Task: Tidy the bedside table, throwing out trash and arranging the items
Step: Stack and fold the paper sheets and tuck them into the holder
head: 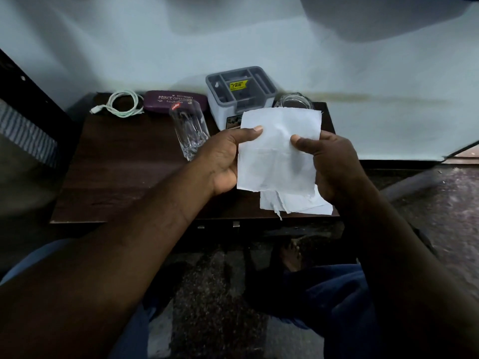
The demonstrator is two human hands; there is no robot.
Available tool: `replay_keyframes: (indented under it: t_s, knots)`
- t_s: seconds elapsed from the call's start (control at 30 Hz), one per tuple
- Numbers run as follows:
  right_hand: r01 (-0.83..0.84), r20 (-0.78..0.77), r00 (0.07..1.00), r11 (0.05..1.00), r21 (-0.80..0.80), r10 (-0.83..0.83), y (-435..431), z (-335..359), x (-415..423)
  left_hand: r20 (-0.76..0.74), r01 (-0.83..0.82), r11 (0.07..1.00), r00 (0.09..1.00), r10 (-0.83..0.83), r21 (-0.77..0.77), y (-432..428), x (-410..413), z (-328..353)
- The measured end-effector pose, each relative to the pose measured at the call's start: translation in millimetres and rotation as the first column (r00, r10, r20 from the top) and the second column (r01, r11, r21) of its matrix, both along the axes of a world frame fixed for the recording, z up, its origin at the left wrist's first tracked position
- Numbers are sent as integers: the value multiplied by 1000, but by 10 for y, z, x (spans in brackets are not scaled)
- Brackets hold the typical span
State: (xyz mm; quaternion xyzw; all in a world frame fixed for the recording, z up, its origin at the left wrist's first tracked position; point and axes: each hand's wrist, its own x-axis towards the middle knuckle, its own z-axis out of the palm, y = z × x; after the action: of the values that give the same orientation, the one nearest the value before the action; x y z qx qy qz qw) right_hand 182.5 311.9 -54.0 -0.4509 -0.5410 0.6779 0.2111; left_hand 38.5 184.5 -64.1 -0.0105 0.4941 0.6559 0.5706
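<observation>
**Item:** paper sheet [274, 151], white, creased, held flat above the front right part of the tabletop [124, 177].

**Left hand** [223, 161]: grip closed on the sheet's left edge, thumb on top.

**Right hand** [334, 167]: grip closed on the right edge, thumb on top.

**Beneath:** torn scraps [298, 204], lying at the front right edge.

**Step, as judged:** collecting waste paper for disposal.

**Handling advice:**
- Crumple the sheet into one hand.
- Use the freed hand to gather the scraps inward from the edge so none slide off.
- Keep the left wrist off the tall glass [190, 128], which stands just beside it and would likely tip easily.

**Along the back edge, left to right:** cable [121, 103], spectacle case [166, 101], organiser box [239, 92], second glass [294, 101].
</observation>
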Motion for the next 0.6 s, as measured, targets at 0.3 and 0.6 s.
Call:
replay_keyframes:
  t_s: [0.3,0.6]
  knots:
    - [7,60,998,995,98,-13,74,-48,31,-82,7,999,997,-12,-53,27,51,-3]
    - [-13,130,991,969,247,-19,118,31,165,-425,-305,951,868,256,-51,157,-97,-84]
